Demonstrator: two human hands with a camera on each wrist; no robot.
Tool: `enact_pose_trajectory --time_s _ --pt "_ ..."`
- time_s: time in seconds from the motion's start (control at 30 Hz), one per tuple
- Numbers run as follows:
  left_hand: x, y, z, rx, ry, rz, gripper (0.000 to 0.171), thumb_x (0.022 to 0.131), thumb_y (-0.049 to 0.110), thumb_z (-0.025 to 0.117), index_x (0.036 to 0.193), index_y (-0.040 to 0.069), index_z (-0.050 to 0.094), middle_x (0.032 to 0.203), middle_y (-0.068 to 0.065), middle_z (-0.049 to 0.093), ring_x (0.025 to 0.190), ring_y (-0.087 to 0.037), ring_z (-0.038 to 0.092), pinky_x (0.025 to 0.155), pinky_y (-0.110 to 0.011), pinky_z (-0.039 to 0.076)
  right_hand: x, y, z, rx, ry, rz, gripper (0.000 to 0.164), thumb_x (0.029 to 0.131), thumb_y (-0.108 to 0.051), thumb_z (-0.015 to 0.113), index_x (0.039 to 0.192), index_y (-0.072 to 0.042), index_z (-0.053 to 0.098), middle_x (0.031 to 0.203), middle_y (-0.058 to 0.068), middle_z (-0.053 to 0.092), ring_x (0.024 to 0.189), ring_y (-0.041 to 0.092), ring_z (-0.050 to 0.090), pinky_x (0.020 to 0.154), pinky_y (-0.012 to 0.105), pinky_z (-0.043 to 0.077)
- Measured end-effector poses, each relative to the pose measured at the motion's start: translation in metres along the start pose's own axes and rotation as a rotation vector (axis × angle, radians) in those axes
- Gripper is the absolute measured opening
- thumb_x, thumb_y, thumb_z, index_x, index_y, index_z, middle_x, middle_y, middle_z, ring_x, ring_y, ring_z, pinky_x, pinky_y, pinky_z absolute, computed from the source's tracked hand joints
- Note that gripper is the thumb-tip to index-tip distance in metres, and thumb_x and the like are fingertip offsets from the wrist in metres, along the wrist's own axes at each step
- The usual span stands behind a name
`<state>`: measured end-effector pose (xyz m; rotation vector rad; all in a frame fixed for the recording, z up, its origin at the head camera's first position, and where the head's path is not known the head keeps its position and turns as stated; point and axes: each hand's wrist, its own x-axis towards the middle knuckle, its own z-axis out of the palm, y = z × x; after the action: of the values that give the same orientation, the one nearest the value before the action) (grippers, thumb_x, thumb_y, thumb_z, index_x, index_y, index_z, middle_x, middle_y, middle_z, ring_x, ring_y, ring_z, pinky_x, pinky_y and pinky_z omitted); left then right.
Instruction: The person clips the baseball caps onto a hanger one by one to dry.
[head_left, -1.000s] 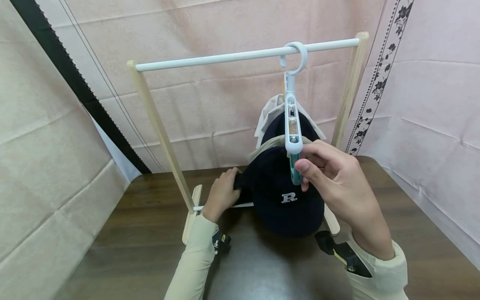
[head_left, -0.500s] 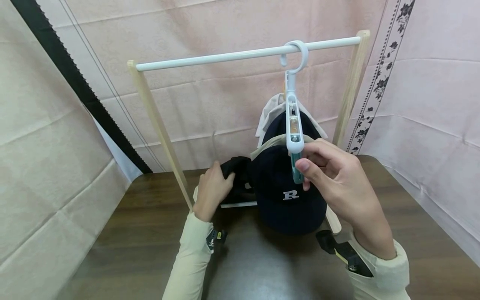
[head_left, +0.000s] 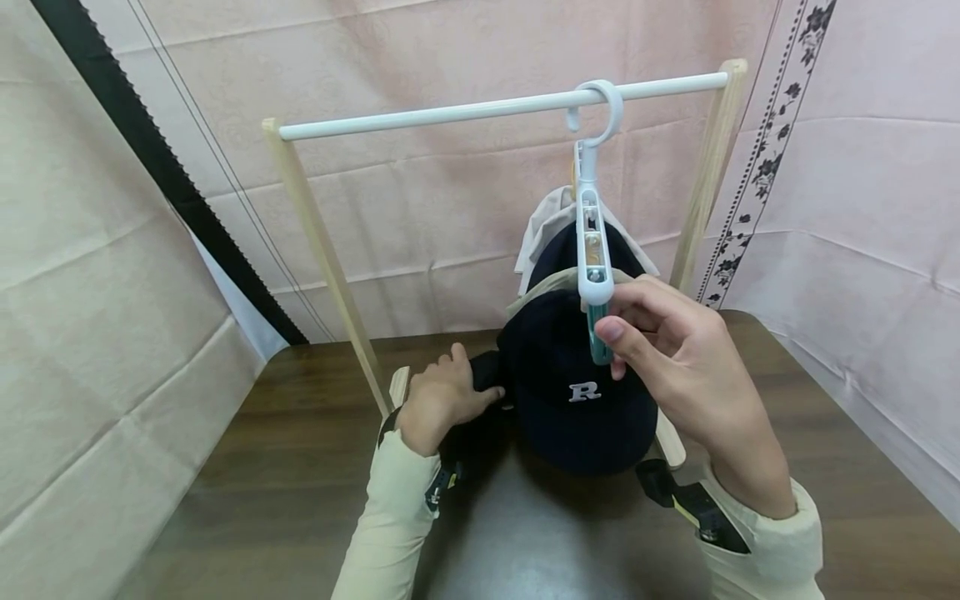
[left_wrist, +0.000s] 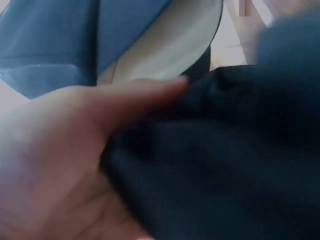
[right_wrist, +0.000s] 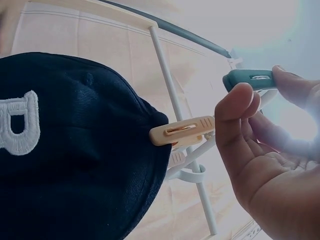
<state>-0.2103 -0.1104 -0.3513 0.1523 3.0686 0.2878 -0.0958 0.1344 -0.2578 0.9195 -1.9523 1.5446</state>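
Note:
My left hand [head_left: 442, 396] grips a black cap [head_left: 487, 371] low beside the hanging caps. In the left wrist view its dark cloth [left_wrist: 225, 170] lies against the palm, under the thumb; the other fingers are mostly hidden. My right hand [head_left: 678, 358] pinches a green clip [head_left: 598, 335] at the near end of a pale-blue clip hanger [head_left: 592, 225], thumb and index finger on either side of it. A navy cap [head_left: 577, 433] with a white R hangs just below; in the right wrist view a peach clip [right_wrist: 180, 131] holds its edge.
The hanger hooks over the white rail [head_left: 450, 114] of a wooden-ended rack [head_left: 322, 250]. Behind the navy cap hang a beige-edged cap, a dark cap and a pale one [head_left: 551, 217]. The rack stands on a brown table [head_left: 285, 500], with pale cloth behind and at both sides.
My left hand lifted the black cap left and back, showing more of it, then lowered it forward and right beside the navy cap. My right hand keeps its pinch on the green clip.

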Motion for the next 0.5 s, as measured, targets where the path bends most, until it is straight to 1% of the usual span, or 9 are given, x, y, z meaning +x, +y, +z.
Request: enact_pose_trajectory --time_s 0.13,0.23,0.33,0.4,0.47,0.5 --pt "-0.01 0.003 -0.003 0.031 -0.152 0.015 0.107 0.077 0.071 0.068 0.151 0.005 0.027 0.14 -0.019 0.052 0.116 -0.036 0.058 0.096 -0.048 0.047 0.0 0.0 0.0 0.005 0.008 -0.005 0.015 0.094 0.002 0.063 0.109 0.0 0.063 0.084 0.01 0.056 0.062 0.018 0.054 0.059 0.023 0.05" --pt "-0.015 0.005 -0.004 0.051 -0.223 0.031 0.117 0.071 0.074 0.072 0.156 0.009 0.023 0.145 -0.015 0.051 0.123 -0.034 0.056 0.1 -0.047 0.046 0.001 0.0 0.0 0.009 0.014 -0.011 0.016 0.094 0.002 0.064 0.109 0.001 0.063 0.083 0.011 0.056 0.062 0.018 0.054 0.059 0.023 0.05" --pt "-0.018 0.005 -0.006 0.064 -0.252 0.051 0.119 0.068 0.075 0.074 0.156 0.011 0.027 0.146 -0.013 0.05 0.126 -0.033 0.054 0.102 -0.047 0.045 0.001 0.0 0.0 0.004 0.016 -0.011 0.015 0.094 0.002 0.064 0.109 0.0 0.063 0.082 0.01 0.056 0.062 0.018 0.054 0.059 0.023 0.049" --pt "-0.018 0.004 -0.008 0.069 -0.248 0.069 0.116 0.067 0.078 0.072 0.154 0.012 0.032 0.146 -0.013 0.05 0.127 -0.034 0.053 0.102 -0.048 0.045 0.001 0.0 0.0 0.0 0.016 -0.011 0.015 0.094 0.002 0.064 0.108 0.0 0.063 0.081 0.01 0.055 0.062 0.018 0.054 0.059 0.023 0.049" --pt "-0.018 0.003 -0.009 0.049 -0.227 0.103 0.111 0.07 0.079 0.069 0.152 0.013 0.037 0.148 -0.013 0.048 0.129 -0.033 0.051 0.103 -0.048 0.044 0.001 0.0 -0.001 -0.009 0.016 -0.012 0.014 0.094 0.002 0.064 0.108 0.0 0.063 0.081 0.009 0.055 0.061 0.018 0.054 0.059 0.023 0.049" --pt "-0.018 0.002 -0.01 0.034 -0.211 0.135 0.104 0.074 0.078 0.065 0.151 0.013 0.04 0.148 -0.014 0.047 0.13 -0.033 0.05 0.103 -0.048 0.044 0.001 0.0 -0.001 -0.012 0.016 -0.012 0.015 0.094 0.002 0.064 0.108 0.0 0.063 0.081 0.009 0.055 0.061 0.018 0.054 0.059 0.023 0.049"
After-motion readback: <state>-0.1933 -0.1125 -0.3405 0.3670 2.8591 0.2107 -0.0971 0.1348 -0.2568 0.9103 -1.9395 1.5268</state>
